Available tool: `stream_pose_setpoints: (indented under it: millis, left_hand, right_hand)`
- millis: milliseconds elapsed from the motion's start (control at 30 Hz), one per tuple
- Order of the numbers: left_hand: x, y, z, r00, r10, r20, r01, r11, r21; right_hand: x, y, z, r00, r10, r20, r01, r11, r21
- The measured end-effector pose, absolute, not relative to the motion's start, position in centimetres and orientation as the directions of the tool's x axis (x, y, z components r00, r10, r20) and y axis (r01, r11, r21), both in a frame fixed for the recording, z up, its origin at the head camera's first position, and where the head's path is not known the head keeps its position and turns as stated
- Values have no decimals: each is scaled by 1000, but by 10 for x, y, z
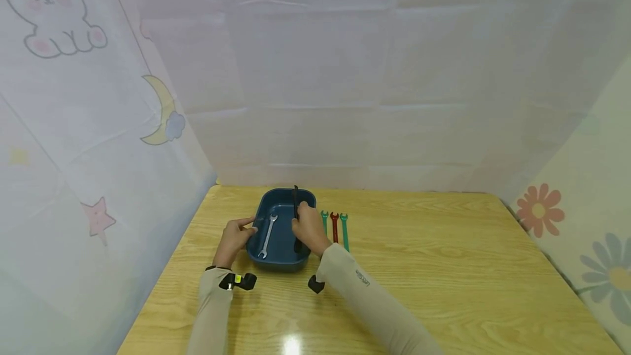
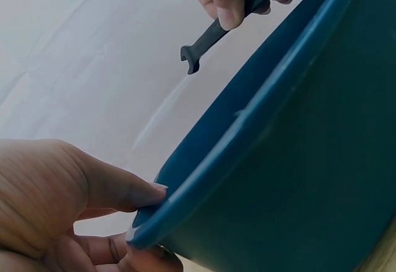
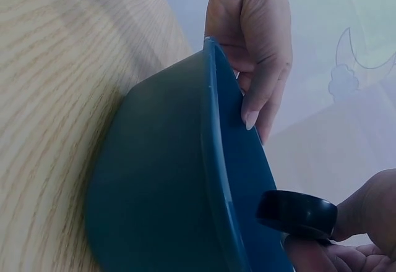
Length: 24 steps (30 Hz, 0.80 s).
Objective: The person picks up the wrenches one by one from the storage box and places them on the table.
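A dark blue plastic basin (image 1: 279,265) stands on the table, and a silver wrench (image 1: 268,237) lies inside it on the left. My left hand (image 1: 233,241) pinches the basin's left rim, thumb on the inside and fingers beneath the lip, as the left wrist view shows. Over the right part of the basin, my right hand (image 1: 310,230) grips a black wrench (image 2: 213,36) by its middle. Its open-jawed end points away from me in the head view; the thick rounded near end (image 3: 297,213) shows beside the rim in the right wrist view.
Right of the basin, two green wrenches (image 1: 344,229) and a red wrench (image 1: 335,227) lie side by side, partly hidden by my right hand and sleeve. The wooden table (image 1: 434,267) meets a pale cloth wall at the back and printed cloths at both sides.
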State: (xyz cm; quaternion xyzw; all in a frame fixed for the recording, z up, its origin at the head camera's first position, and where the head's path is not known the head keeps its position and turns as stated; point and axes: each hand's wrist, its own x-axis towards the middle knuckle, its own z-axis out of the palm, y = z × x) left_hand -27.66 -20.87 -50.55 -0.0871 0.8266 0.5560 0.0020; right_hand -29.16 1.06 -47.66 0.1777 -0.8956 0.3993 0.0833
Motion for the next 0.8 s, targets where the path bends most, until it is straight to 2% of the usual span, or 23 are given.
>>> stream_pose_setpoints:
  millis: [333,600,800]
  left_hand:
    - [-277,-208,-506,-983,-145,-112,-158,367,917]
    - [-277,-208,-506,-983,-147,-108,-155,365,918]
    - [-277,-207,-505,-984,-146,-107,-154,371,916]
  right_hand:
    - [-289,17,-472,-937,-218,273,-349,616,-707]
    - [-289,21,-475,-912,-221,345,-406,596,-692]
    - [-288,28,-474,-917,-222,331,-396,600,-695]
